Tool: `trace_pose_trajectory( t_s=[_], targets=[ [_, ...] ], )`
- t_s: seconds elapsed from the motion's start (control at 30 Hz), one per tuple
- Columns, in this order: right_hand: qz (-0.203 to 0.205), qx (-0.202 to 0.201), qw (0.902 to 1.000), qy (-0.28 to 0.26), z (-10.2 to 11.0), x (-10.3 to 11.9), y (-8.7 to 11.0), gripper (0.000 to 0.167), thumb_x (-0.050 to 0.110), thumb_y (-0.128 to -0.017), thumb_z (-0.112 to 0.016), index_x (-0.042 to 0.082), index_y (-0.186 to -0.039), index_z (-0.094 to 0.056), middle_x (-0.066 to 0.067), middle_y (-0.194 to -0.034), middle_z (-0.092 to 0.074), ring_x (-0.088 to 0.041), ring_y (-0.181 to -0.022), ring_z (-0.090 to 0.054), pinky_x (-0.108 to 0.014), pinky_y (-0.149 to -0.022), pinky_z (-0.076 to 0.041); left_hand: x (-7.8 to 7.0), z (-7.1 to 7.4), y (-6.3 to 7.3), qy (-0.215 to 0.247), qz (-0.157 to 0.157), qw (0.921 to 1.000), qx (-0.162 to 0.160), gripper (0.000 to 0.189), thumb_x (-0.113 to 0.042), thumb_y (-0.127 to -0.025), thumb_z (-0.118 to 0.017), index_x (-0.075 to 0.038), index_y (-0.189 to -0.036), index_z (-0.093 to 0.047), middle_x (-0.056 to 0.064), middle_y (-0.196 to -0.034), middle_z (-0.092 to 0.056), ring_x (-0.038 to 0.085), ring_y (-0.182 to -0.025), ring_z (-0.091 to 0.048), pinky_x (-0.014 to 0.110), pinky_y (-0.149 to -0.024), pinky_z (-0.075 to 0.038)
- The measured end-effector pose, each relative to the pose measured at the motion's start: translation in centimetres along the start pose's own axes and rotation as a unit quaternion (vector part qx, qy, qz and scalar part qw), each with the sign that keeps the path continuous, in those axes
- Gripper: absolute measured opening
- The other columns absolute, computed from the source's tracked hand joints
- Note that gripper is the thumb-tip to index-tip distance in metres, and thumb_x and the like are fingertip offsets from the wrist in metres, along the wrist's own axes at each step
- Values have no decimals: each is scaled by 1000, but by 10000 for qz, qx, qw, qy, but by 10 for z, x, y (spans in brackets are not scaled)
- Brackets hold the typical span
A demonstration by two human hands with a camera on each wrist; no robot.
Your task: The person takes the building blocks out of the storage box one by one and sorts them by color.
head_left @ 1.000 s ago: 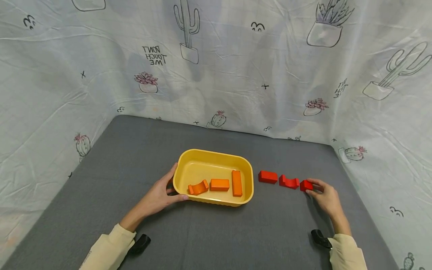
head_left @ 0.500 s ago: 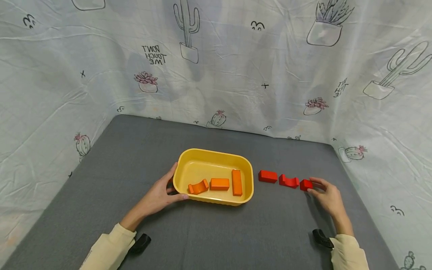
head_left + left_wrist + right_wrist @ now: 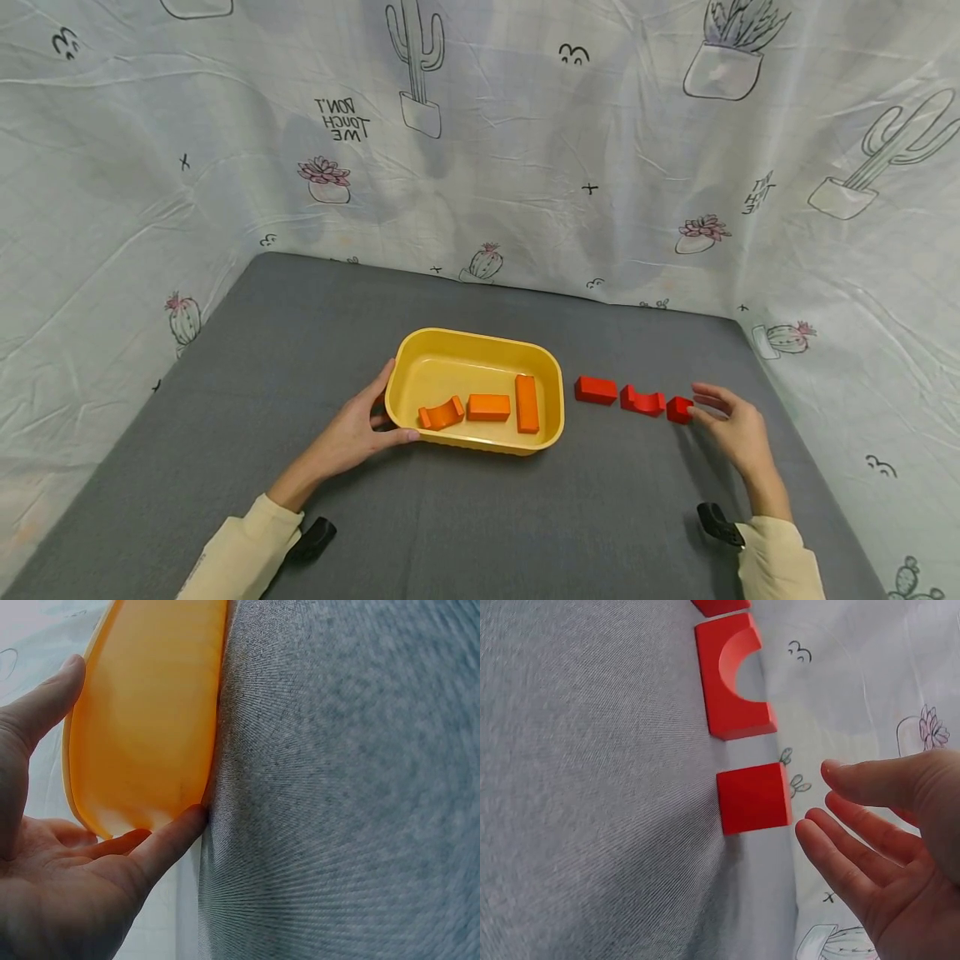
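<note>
My left hand (image 3: 348, 433) holds the near left corner of a yellow plastic tub (image 3: 465, 367), thumb at the rim. In the left wrist view its fingers reach under the tub's end wall (image 3: 146, 712). Three orange toy blocks lie inside: one with a curved notch (image 3: 442, 414), a rectangular one (image 3: 488, 407) and a longer upright-lying one (image 3: 527, 404). Off to the right, my right hand (image 3: 735, 429) hovers beside a small red cube block (image 3: 754, 799). Its fingers are spread and hold nothing; the right wrist view shows a gap between fingertips and cube.
Left of the cube, a red notched block (image 3: 642, 403) and a red rectangular block (image 3: 596, 390) stand in one row on the grey cloth-covered table (image 3: 480, 533). A white curtain with cactus drawings (image 3: 510, 167) encloses the table's back and sides.
My right hand has let go of the red cube and drawn back slightly to the right, its fingers opening. The left hand and the tub have stayed put.
</note>
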State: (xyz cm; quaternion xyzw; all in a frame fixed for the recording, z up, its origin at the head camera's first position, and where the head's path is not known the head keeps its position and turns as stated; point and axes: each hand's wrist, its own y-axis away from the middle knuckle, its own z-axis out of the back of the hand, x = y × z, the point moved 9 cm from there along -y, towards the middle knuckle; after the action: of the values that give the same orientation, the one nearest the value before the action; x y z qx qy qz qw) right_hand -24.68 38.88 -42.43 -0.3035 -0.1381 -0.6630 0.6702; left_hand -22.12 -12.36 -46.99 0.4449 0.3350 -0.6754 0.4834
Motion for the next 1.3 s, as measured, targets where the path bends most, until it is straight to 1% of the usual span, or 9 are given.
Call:
trace_pose_trajectory(
  t_s=[0.13, 0.33, 0.5, 0.57, 0.67, 0.77, 0.8, 1.07, 1.3],
  targets=[
    [71, -61, 9999, 42, 1, 9, -1, 36, 3, -89, -71, -4, -124, -63, -25, -113, -67, -19, -99, -65, 3, -72, -39, 1, 0, 0, -23, 25, 10000, 1, 114, -31, -79, -83, -11, -159, -4, 16, -161, -16, 33, -139, -34, 39, -98, -49],
    [163, -109, 9998, -85, 2, 24, -2, 38, 5, -89, -72, -2, -125, -63, -24, -113, -68, 13, -92, -54, 3, -74, -40, 0, 0, 0, 40, -17, 10000, 5, 114, -29, -79, -83, -10, -158, -4, 17, -161, -16, 33, -138, -36, 38, -98, -49],
    [339, -184, 9991, -162, -1, 36, -3, 39, 0, -87, -72, -2, -125, -63, -24, -112, -68, 20, -91, -49, 3, -75, -41, 0, -1, 0, 74, -59, 10000, 32, 113, -29, -80, -83, -10, -158, -4, 17, -161, -16, 33, -138, -36, 36, -97, -50],
    [403, -177, 9989, -169, -2, 42, -3, 39, -2, -87, -72, -2, -125, -63, -24, -112, -68, 17, -91, -52, 2, -75, -41, 0, -1, 0, 89, -56, 9999, 34, 113, -29, -80, -83, -10, -158, -4, 18, -161, -17, 33, -138, -36, 36, -97, -50],
    [500, -139, 9985, -165, -6, 52, -4, 39, -2, -87, -72, -1, -125, -63, -24, -113, -68, -4, -95, -65, 2, -75, -42, 0, 0, 0, 98, -38, 9999, 17, 113, -29, -80, -83, -10, -158, -4, 18, -160, -17, 34, -138, -36, 36, -97, -50],
    [604, -154, 9979, -193, -9, 60, -6, 40, -2, -86, -72, -1, -125, -64, -23, -115, -67, -18, -99, -67, 1, -76, -42, 0, 0, 1, 113, -26, 9999, 19, 114, -29, -79, -83, -10, -158, -4, 18, -161, -17, 34, -138, -36, 36, -97, -50],
    [640, -175, 9975, -223, -10, 62, -6, 40, -2, -86, -72, -1, -125, -64, -22, -116, -67, -20, -100, -67, 1, -77, -42, 1, -1, 1, 120, -34, 9999, 23, 114, -29, -79, -83, -10, -158, -4, 18, -161, -16, 34, -138, -36, 36, -97, -50],
    [824, -234, 9948, -547, -19, 79, -8, 42, -7, -84, -72, -1, -125, -63, -19, -118, -67, 5, -96, -61, -2, -77, -45, 1, 0, 0, 112, -32, 9999, 16, 114, -30, -79, -84, -11, -159, -4, 17, -161, -16, 34, -139, -34, 39, -98, -49],
    [995, -136, 9925, -700, -30, 91, -9, 41, -9, -84, -72, -1, -123, -64, -21, -116, -67, -28, -101, -67, -2, -79, -46, 0, 0, 0, 115, -29, 9999, 16, 114, -30, -79, -83, -10, -158, -4, 17, -161, -17, 34, -138, -37, 38, -98, -49]
  ],
)
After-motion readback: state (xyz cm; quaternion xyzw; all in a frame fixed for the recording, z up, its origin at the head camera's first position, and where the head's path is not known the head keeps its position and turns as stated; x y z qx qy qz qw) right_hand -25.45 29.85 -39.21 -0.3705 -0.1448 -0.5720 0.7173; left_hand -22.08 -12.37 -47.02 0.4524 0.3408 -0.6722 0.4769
